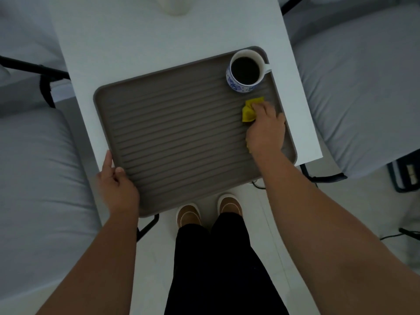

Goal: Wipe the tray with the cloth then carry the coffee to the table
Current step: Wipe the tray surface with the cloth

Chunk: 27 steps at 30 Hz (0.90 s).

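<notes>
A grey-brown ribbed tray (172,133) lies on the white table (145,42), its near corner overhanging the table's edge. A blue-and-white mug of black coffee (245,71) stands in the tray's far right corner. My right hand (266,128) presses a crumpled yellow cloth (248,110) onto the tray's right side, just in front of the mug. My left hand (116,185) grips the tray's near left rim, thumb on top.
Grey cushioned seats stand at the left (38,178) and right (363,87) of the table. A white object (173,5) sits at the table's far edge. My legs and brown shoes (209,212) are below the tray. Cables lie on the floor at right.
</notes>
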### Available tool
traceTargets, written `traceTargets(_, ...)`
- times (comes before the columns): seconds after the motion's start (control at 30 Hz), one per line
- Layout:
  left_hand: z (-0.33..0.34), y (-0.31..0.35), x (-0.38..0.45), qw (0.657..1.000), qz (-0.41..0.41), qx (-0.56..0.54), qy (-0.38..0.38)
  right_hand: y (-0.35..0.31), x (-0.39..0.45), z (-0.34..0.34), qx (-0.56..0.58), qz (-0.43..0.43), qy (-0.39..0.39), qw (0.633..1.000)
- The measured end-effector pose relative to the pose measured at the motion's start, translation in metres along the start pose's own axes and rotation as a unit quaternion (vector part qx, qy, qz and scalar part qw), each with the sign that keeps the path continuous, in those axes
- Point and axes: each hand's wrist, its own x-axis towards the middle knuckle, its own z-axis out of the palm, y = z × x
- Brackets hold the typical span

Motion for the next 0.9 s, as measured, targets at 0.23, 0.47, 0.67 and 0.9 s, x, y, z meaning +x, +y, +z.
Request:
traceTargets(0.23,-0.001,0.011,-0.004,0.999,0.017,0.039,0.002,-0.089,-0.062,0.037,0.003,-0.135,-0.075,0.988)
traceTargets(0.47,-0.006,0.012,-0.002,1.000,-0.014,0.011,-0.013,-0.146,-0.120,0.057,-0.012,-0.356,-0.143,0.924)
traceTargets(0.67,-0.003,0.007,-0.001,1.000,-0.019,-0.015,-0.011,-0.032,-0.060,0.015,-0.055,-0.207,-0.053,0.975)
traceTargets(0.9,-0.002,0.002,0.001,0.999,-0.020,-0.025,-0.015,-0.046,-0.072,0.025,-0.022,-0.110,-0.029,0.993)
